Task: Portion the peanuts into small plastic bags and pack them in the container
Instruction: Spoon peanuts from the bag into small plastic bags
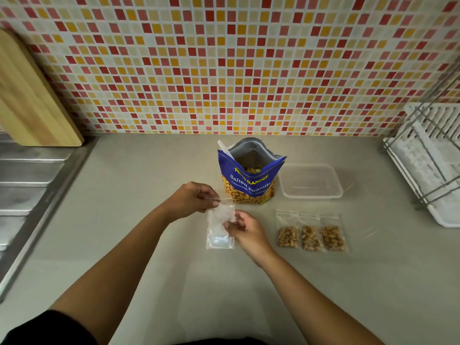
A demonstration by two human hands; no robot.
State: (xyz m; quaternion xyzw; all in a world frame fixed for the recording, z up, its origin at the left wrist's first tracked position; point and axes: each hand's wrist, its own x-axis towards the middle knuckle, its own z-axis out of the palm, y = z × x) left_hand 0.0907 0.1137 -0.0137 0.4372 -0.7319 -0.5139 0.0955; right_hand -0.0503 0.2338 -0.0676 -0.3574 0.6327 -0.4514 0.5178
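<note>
An open blue bag of salted peanuts (250,179) stands on the counter with a white spoon handle (224,147) sticking out of it. To its right sits an empty clear plastic container (310,181). Three small bags filled with peanuts (311,236) lie side by side in front of the container. My left hand (193,199) pinches the top of an empty small clear bag (220,227). My right hand (245,229) pinches the same bag at its right edge. The bag hangs just above the counter in front of the peanut bag.
A wooden cutting board (29,100) leans on the tiled wall at the far left above a steel sink drainboard (27,185). A white dish rack (428,158) stands at the right edge. The grey counter (149,245) stretches toward me.
</note>
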